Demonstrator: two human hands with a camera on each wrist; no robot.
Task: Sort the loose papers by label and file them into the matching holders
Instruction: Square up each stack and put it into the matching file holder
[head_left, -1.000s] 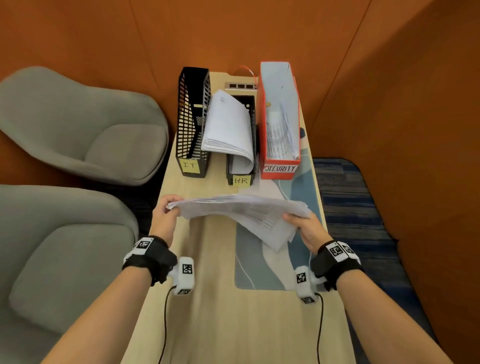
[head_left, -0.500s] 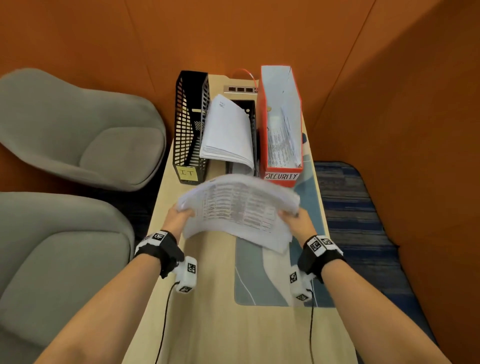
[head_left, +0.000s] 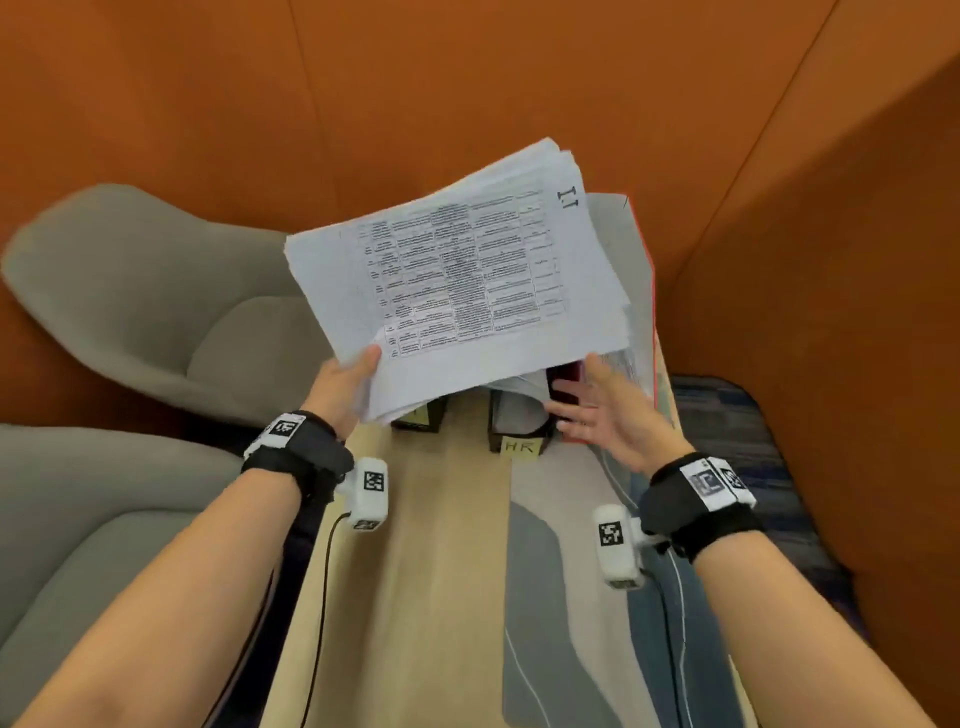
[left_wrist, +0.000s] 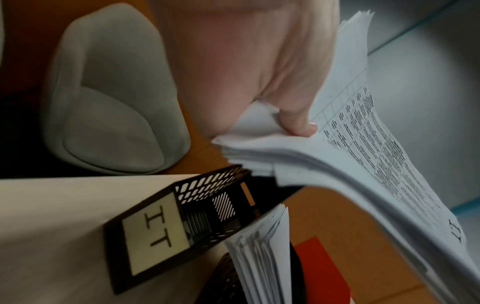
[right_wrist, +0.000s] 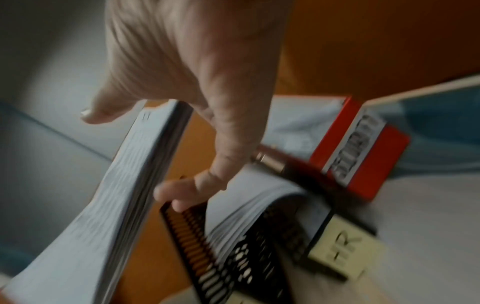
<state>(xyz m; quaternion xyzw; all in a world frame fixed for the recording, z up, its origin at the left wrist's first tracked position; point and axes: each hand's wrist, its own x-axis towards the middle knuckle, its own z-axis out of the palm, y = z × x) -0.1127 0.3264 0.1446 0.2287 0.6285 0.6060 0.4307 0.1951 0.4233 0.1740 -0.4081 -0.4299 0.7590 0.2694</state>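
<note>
So the left hand (head_left: 340, 387) is pinching the lower left corner of the paper stack (head_left: 457, 280), thumb on top, holding it up mid-frame where it blocks most of the holders behind it. Top sheet is marked IT. The right hand (head_left: 608, 410) has let go, fingers loosely spread just under the stack's lower right edge. Below, the IT holder (left_wrist: 155, 224) looks empty, the HR holder (head_left: 519, 431) already has papers, and the red SECURITY box (right_wrist: 358, 148) sits right of it. Two grey chairs (head_left: 171, 312) fill the left of the frame.
</note>
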